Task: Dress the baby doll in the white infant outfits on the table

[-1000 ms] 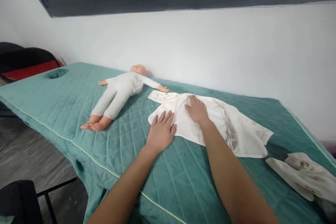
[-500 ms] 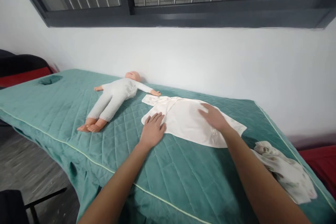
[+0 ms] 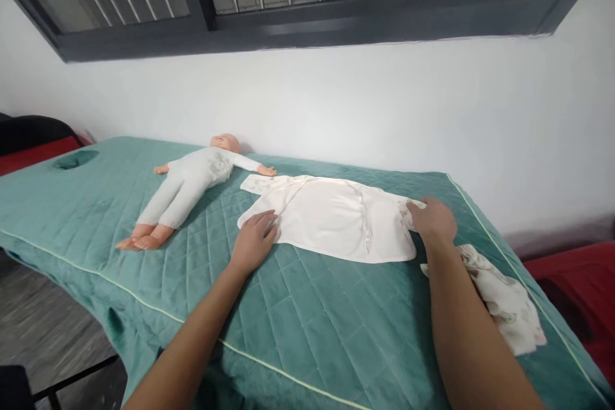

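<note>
A small white baby shirt lies spread on the green quilted bed cover, with a vertical crease right of its middle. My left hand rests flat on its near left edge, fingers stretched out. At the right end, my right hand is closed on the shirt's sleeve, and the fingertips are partly hidden. A baby doll in a white suit lies on its back to the left, its outstretched hand close to the shirt's far left sleeve.
A crumpled patterned cloth lies by my right forearm. The green bed cover has a hole at its far left. Behind stand a white wall and a barred window. Red chairs flank the bed.
My right hand has moved from lying over the shirt to its right sleeve and closed there. A crease has formed in the shirt. My left hand stays flat; the view has shifted right.
</note>
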`<state>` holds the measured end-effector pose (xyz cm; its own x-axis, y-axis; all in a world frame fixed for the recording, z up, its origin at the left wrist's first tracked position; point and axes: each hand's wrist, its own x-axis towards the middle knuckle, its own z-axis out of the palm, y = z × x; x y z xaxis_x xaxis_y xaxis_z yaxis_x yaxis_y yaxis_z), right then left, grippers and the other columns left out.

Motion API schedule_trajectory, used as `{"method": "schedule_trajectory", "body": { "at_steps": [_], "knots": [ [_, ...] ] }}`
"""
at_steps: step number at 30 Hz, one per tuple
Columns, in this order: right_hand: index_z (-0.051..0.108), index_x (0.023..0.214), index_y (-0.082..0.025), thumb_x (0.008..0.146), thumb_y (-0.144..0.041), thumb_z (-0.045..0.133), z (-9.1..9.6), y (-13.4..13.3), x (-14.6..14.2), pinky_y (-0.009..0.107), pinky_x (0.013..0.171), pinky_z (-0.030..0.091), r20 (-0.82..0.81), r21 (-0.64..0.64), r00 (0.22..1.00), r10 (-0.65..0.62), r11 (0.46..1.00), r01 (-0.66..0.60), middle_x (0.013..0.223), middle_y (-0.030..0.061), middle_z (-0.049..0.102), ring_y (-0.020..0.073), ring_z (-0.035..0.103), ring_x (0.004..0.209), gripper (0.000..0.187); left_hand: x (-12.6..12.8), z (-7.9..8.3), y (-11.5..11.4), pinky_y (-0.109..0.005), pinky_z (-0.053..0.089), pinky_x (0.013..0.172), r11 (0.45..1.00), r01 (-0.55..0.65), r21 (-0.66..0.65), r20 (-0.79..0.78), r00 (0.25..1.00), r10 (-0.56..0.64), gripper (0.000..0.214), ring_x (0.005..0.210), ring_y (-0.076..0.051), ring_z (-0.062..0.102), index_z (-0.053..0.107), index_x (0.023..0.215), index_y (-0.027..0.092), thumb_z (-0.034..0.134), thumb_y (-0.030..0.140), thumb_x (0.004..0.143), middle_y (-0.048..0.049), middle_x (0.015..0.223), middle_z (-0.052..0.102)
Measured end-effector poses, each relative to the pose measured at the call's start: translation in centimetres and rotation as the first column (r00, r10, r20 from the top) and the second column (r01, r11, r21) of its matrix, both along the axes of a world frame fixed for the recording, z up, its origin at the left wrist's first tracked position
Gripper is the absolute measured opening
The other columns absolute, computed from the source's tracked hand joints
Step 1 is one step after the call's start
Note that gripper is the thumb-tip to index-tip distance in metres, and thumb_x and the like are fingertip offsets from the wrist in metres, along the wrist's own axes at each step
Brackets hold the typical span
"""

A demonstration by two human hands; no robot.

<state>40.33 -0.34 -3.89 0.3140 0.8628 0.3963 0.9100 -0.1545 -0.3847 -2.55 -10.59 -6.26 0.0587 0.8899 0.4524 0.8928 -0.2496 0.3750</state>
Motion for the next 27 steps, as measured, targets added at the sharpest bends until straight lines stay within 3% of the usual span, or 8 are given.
{"method": "schedule_trajectory", "body": {
  "at_steps": [2, 4, 9, 13, 17, 21, 24, 27],
  "knots": [
    [0.072, 0.110, -0.012, 0.083, -0.034, 0.057, 0.9, -0.6, -1.0, 0.065, 0.083, 0.047, -0.029, -0.001, 0.998, -0.052, 0.999, 0.052, 0.114, 0.0297, 0.065, 0.0492, 0.058, 0.112, 0.038, 0.1, 0.2, -0.1, -0.046, 0.046, 0.109, 1.000, -0.001, -0.005, -0.004, 1.000, 0.001, 0.028, 0.123, -0.024, 0.060, 0.066, 0.115, 0.023, 0.050, 0.032, 0.094, -0.0062, 0.133, 0.066],
    [0.070, 0.113, -0.015, 0.083, -0.030, 0.057, 1.7, -1.1, -2.4, 0.061, 0.092, 0.046, -0.029, 0.016, 0.999, -0.035, 0.999, 0.036, 0.124, 0.0263, 0.061, 0.0459, 0.053, 0.120, 0.036, 0.3, 0.4, -0.2, -0.047, 0.046, 0.109, 1.000, 0.006, -0.008, -0.007, 1.000, -0.006, 0.027, 0.124, -0.024, 0.060, 0.067, 0.113, 0.024, 0.050, 0.032, 0.093, -0.0063, 0.133, 0.066],
    [0.063, 0.117, -0.017, 0.091, -0.038, 0.050, 1.4, -1.1, -6.1, 0.042, 0.096, 0.047, -0.114, 0.006, 0.975, 0.189, 0.982, -0.189, 0.119, 0.0151, 0.064, 0.0289, 0.058, 0.111, 0.036, 0.6, 1.0, -0.6, -0.047, 0.046, 0.107, 1.000, 0.027, -0.008, 0.006, 1.000, -0.027, 0.022, 0.123, -0.025, 0.059, 0.067, 0.100, 0.023, 0.048, 0.032, 0.094, -0.0068, 0.133, 0.065],
    [0.066, 0.107, -0.015, 0.091, -0.040, 0.050, 0.3, -0.7, -7.3, 0.047, 0.101, 0.042, -0.107, -0.092, 0.964, 0.243, 0.963, -0.253, 0.115, 0.0176, 0.063, 0.0332, 0.054, 0.115, 0.034, 0.8, 1.5, -1.1, -0.044, 0.045, 0.108, 0.994, 0.112, 0.003, 0.013, 0.994, -0.112, 0.022, 0.126, -0.024, 0.055, 0.065, 0.087, 0.022, 0.047, 0.033, 0.095, -0.0051, 0.137, 0.062],
    [0.063, 0.115, -0.014, 0.093, -0.039, 0.047, 0.3, -0.7, -7.5, 0.048, 0.107, 0.037, -0.085, -0.051, 0.961, 0.264, 0.962, -0.269, 0.124, 0.0189, 0.060, 0.0339, 0.048, 0.124, 0.037, 1.0, 1.8, -1.5, -0.044, 0.043, 0.110, 0.977, 0.214, -0.004, -0.017, 0.977, -0.214, 0.028, 0.127, -0.023, 0.054, 0.068, 0.082, 0.023, 0.048, 0.037, 0.096, -0.0036, 0.138, 0.062],
    [0.054, 0.131, -0.009, 0.095, -0.040, 0.044, 0.3, -0.8, -8.3, 0.046, 0.114, 0.033, -0.047, 0.052, 0.911, 0.409, 0.912, -0.407, 0.136, 0.0204, 0.055, 0.0323, 0.045, 0.131, 0.048, 1.1, 1.9, -1.4, -0.045, 0.044, 0.110, 0.984, 0.180, -0.011, -0.029, 0.983, -0.180, 0.032, 0.127, -0.023, 0.055, 0.067, 0.077, 0.023, 0.046, 0.036, 0.097, -0.0041, 0.137, 0.063],
    [0.049, 0.137, -0.006, 0.091, -0.038, 0.049, -0.2, -0.8, -9.0, 0.049, 0.117, 0.031, -0.024, -0.039, 0.878, 0.478, 0.877, -0.479, 0.144, 0.0232, 0.050, 0.0343, 0.041, 0.137, 0.057, 1.1, 2.0, -1.3, -0.043, 0.046, 0.107, 0.990, 0.143, 0.011, -0.018, 0.990, -0.142, 0.030, 0.125, -0.023, 0.056, 0.065, 0.079, 0.022, 0.046, 0.035, 0.098, -0.0051, 0.135, 0.063],
    [0.048, 0.139, -0.005, 0.084, -0.019, 0.048, -0.7, -0.8, -9.5, 0.051, 0.119, 0.029, 0.014, -0.068, 0.863, 0.505, 0.861, -0.503, 0.148, 0.0236, 0.046, 0.0349, 0.039, 0.141, 0.057, 1.3, 2.1, -1.7, -0.041, 0.050, 0.104, 0.986, 0.140, 0.085, -0.039, 0.990, -0.138, 0.023, 0.123, -0.022, 0.059, 0.066, 0.091, 0.022, 0.046, 0.031, 0.098, -0.0062, 0.133, 0.065]
  ]
}}
